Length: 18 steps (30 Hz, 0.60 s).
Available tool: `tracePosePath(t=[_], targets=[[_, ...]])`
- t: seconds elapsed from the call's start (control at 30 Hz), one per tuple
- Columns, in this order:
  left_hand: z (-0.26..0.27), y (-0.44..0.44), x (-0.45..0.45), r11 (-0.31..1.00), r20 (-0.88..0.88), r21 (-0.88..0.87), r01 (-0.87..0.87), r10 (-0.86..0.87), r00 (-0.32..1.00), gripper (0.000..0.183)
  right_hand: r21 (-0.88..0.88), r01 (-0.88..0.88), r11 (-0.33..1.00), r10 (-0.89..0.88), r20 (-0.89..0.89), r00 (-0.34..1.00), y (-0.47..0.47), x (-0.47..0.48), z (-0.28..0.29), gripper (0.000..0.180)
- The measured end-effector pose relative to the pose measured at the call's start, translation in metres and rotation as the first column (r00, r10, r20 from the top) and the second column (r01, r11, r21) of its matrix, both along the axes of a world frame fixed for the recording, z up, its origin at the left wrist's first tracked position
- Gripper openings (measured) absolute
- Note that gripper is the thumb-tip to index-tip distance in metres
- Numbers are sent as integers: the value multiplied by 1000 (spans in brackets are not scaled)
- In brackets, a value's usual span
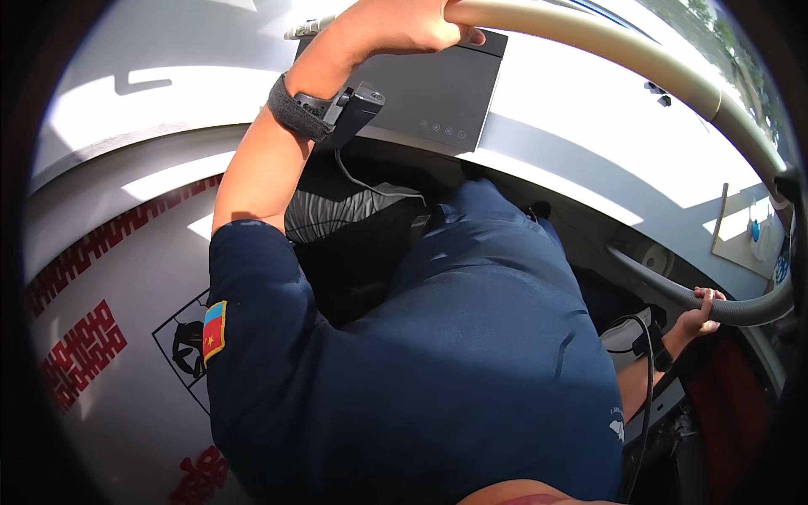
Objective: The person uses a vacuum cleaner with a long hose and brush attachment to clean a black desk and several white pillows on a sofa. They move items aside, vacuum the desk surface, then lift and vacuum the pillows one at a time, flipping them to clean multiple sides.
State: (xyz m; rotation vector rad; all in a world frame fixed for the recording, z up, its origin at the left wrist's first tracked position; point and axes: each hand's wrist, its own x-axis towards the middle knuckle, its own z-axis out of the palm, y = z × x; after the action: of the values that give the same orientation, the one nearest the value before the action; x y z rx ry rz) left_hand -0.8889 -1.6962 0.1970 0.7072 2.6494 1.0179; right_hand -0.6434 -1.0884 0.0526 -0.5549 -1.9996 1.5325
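My left hand (404, 25) is closed around the end of a pale, smooth hose or tube (587, 38) at the top. The tube curves right and down along the picture's rim. A black strap with a small device (344, 113) is on my left wrist. My right hand (701, 312) grips a grey ribbed hose (748, 310) at the far right; whether it joins the pale tube cannot be told. Under my left hand lies a flat dark grey appliance (435, 88) with several touch icons. A light-coloured nozzle-like piece (309, 28) shows left of that hand.
The appliance rests on a white, sunlit counter or sill (568, 126), with window glass (713, 31) beyond. A board-like thing (745, 233) lies at right. Black cables (647, 379) hang by my right arm. Red cut-out decorations (88, 347) mark the white surface at left.
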Motion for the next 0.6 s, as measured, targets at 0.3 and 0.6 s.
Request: tracePosePath(t=[0.3,0.6], targets=[[-27,-38,18,902,-468,-388,-190,-15,884,42,-28,80,996,-83,-102,991,98,53,12,29],[-50,-61,65,822,-663,-422,-383,8,749,43,-108,94,990,-103,-76,992,152,62,-2,25]])
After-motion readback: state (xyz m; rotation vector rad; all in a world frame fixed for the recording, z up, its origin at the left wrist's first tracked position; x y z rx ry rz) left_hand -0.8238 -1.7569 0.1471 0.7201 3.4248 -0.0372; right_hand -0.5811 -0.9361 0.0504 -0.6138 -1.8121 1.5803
